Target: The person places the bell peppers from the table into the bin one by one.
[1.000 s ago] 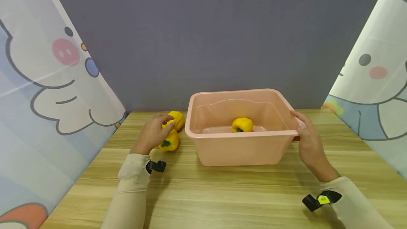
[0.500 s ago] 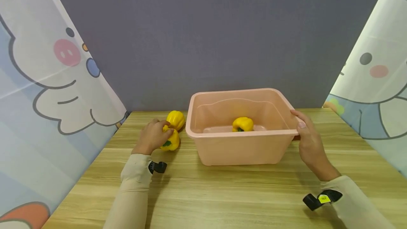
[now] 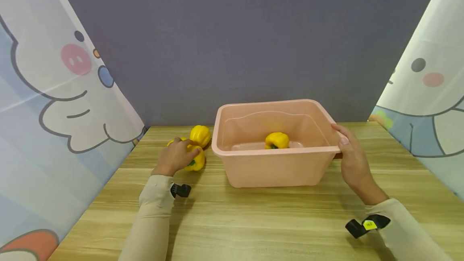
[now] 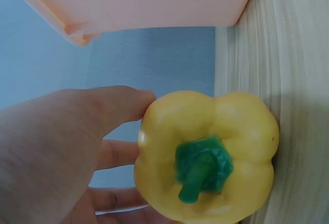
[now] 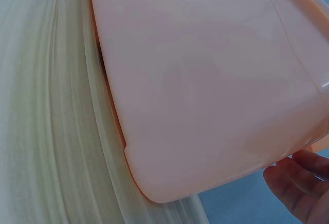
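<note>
Pink plastic forms the bin (image 3: pixel 270 171) that stands on the wood-grain table (image 3: pixel 253 220) in the head view, with one yellow pepper (image 3: pixel 277 140) lying inside it, near the middle of the floor. To the left of the bin, the left hand (image 3: pixel 173 157) is at the front pepper (image 3: pixel 197 163), its thumb on the near side and its fingers reaching over the top; just behind sits the back pepper (image 3: pixel 200 135), and bits of a further pepper (image 3: pixel 169 142) show past the knuckles. The right hand (image 3: pixel 353 164) grips the bin's rim at the near right corner, a good place from which to steady the bin, I judge, provided the hold does not tip it. In the left wrist view the front pepper rests against the table with its green stem (image 4: pixel 198 175) facing the camera; the thumb (image 4: pixel 128 103) meets one side and the fingers curve behind, so it is held between them, though how firmly I cannot tell. A good hold here would set the fingers deep around the lobes, away from the slick outer curve, and keep the knuckles from nudging the neighbouring peppers. In the right wrist view the fingertips (image 5: pixel 280 176) hook under the rim, with the thumb out of sight; light, even pressure should be enough there
</note>
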`<act>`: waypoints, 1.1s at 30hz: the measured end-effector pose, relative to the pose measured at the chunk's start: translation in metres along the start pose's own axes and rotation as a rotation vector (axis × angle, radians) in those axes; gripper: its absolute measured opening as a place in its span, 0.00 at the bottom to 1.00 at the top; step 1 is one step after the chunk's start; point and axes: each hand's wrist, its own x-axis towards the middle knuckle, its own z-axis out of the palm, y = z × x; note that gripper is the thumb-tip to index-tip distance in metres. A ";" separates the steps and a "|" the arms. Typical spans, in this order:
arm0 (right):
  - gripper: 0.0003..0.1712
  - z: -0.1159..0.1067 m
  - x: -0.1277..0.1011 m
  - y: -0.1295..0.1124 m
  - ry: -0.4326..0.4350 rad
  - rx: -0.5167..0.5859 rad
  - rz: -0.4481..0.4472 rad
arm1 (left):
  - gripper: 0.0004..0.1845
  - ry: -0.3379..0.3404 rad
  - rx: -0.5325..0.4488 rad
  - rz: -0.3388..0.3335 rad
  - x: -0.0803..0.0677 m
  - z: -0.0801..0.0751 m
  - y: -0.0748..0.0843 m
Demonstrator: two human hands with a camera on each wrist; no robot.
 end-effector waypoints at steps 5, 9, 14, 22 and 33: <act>0.27 0.000 0.000 -0.001 -0.009 -0.008 0.006 | 0.27 -0.013 -0.007 0.009 0.000 0.001 0.000; 0.27 -0.001 0.001 0.000 -0.019 -0.032 0.009 | 0.28 -0.018 -0.009 0.011 -0.001 0.000 0.001; 0.27 -0.001 0.001 0.000 -0.011 -0.038 0.008 | 0.29 -0.028 -0.005 0.008 -0.001 0.000 0.001; 0.27 -0.001 0.000 -0.001 0.001 -0.015 0.013 | 0.30 -0.033 0.031 0.025 -0.001 0.001 0.003; 0.27 -0.001 0.000 -0.002 -0.006 -0.047 0.009 | 0.34 -0.075 0.054 0.055 -0.005 -0.001 0.006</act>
